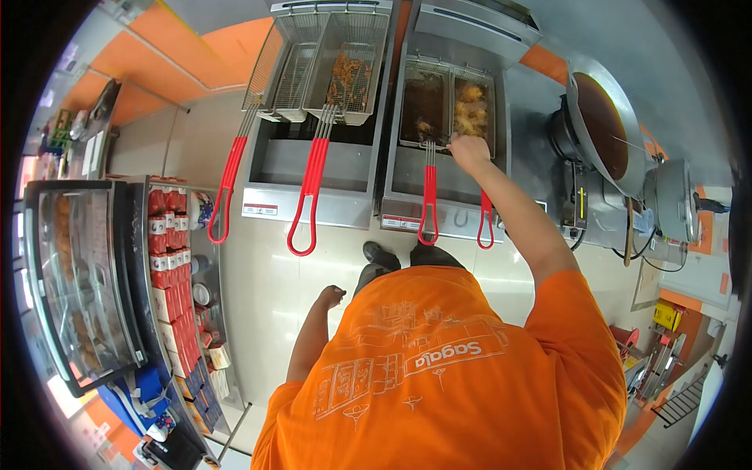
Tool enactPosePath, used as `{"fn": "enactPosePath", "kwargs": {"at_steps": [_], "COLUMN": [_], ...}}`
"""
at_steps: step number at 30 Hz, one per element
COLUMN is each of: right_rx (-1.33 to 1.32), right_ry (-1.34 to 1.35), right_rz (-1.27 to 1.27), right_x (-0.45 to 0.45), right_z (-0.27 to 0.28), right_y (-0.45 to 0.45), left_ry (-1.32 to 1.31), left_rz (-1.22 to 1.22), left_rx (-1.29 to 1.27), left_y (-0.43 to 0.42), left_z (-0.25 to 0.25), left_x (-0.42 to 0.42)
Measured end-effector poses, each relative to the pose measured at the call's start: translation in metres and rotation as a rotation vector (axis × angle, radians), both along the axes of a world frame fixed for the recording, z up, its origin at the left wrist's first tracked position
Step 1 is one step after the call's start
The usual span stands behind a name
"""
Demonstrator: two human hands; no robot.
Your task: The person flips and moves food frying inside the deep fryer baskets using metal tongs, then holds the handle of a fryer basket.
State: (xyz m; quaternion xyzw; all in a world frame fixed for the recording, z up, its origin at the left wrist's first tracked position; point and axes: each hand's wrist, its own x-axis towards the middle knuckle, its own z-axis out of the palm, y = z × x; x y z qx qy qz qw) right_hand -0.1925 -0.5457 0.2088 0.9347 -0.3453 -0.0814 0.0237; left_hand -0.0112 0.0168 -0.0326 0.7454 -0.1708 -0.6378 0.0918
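Note:
My right hand is closed above the front edge of the right fryer, on something thin whose shape is unclear. Beside it, golden pieces sit in bubbling oil in the right-hand basket. Darker oil with a few pieces fills the neighbouring basket. Two red handles extend from these baskets. My left hand hangs low over the floor, its fingers curled and holding nothing visible. On the left fryer, raised wire baskets with red handles rest side by side; one contains browned bits.
A large pan of brown liquid stands right of the fryers, near a lidded pot. Red-and-white boxes line shelves at left, beside a glass display cabinet. Pale floor tiles show between shelves and fryers.

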Motion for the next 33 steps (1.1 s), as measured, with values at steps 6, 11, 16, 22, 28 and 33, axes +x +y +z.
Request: {"fn": "enactPosePath", "kwargs": {"at_steps": [6,11,16,22,28,33], "right_rx": [0.055,0.079,0.141,0.204,0.563,1.270], "right_ry": [0.011,-0.017,-0.049,-0.111,-0.359,-0.728], "right_rz": [-0.003,0.026,-0.015,-0.110,-0.485,-1.089], "right_x": [0.007,0.006,0.006,-0.002,-0.021,-0.026], "right_z": [-0.001,0.004,0.016,0.012,-0.018,0.011], "right_y": [-0.005,-0.011,-0.014,-0.015,-0.053,-0.063], "left_ry": [0.012,-0.030,-0.018,-0.052,-0.074,-0.052], "left_rz": [0.116,0.093,0.148,0.074,0.042,0.146], "left_rx": [-0.009,-0.057,-0.035,-0.089,-0.162,-0.066], "left_y": [-0.013,-0.015,-0.024,-0.035,-0.037,-0.060], "left_z": [0.006,-0.009,-0.004,0.008,-0.008,0.020], "left_x": [-0.017,-0.029,-0.045,-0.066,-0.077,-0.077]}}
